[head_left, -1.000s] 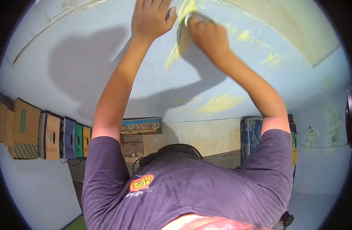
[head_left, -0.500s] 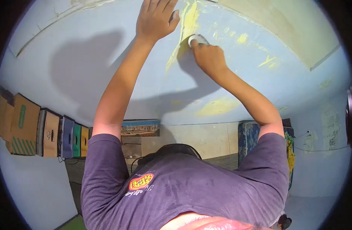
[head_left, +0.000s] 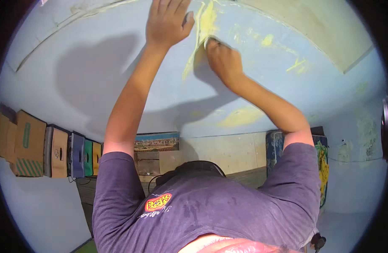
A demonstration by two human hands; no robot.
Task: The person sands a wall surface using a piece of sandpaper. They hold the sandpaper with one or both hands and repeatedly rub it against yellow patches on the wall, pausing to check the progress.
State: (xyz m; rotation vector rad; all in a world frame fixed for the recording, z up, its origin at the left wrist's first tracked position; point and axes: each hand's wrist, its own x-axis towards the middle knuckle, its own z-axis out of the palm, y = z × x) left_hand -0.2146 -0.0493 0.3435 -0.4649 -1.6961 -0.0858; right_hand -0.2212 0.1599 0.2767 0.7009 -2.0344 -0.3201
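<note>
My left hand (head_left: 167, 26) lies flat with fingers stretched on a light blue painted surface (head_left: 295, 99), left of a streaked yellow patch (head_left: 208, 21). My right hand (head_left: 224, 62) is closed, its fingers pressed round a small pale object with a rounded white edge (head_left: 206, 41). Most of that object is hidden by the fingers, so its kind cannot be made out. Its edge meets the surface at the right side of the yellow streak. More yellow marks (head_left: 267, 40) dot the surface to the right, and a wider yellow smear (head_left: 242, 117) shows under my right forearm.
A cream panel (head_left: 316, 29) borders the surface at the upper right. At the left stand a cardboard box (head_left: 29, 143) and several coloured upright cases (head_left: 78, 155). A city picture (head_left: 156, 141) and a blue patterned padded item (head_left: 275, 145) sit beyond my arms.
My right hand has shifted slightly left and up along the yellow streak, and its pale object now shows less. My left hand stays flat in nearly the same place.
</note>
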